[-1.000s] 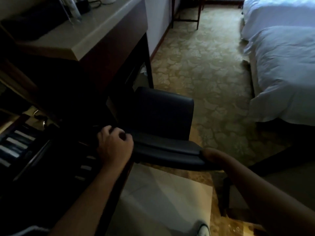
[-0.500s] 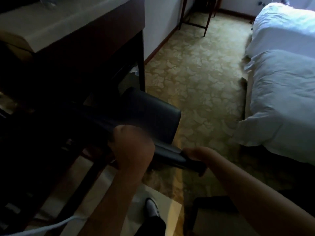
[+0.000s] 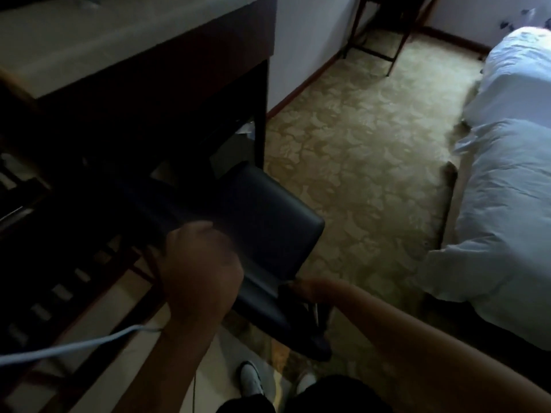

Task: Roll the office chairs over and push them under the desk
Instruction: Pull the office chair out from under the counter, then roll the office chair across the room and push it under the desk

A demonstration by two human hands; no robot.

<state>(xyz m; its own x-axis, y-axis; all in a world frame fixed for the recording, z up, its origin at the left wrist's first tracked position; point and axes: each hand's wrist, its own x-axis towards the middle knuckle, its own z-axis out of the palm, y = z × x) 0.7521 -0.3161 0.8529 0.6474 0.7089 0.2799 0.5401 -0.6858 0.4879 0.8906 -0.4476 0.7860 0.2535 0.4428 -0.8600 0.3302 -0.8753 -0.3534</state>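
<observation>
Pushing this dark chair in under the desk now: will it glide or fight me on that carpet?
The chair probably drags: it sits on patterned carpet. Its padded back looks stiff, so both hands' push should transfer. Wheels aren't visible, so rolling is uncertain.

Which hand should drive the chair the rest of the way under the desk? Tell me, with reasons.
Probably the left hand. It grips the chair backrest top on the side nearest the desk opening. The right hand sits low at the outer edge, mostly hidden, better suited to steadying.
</observation>
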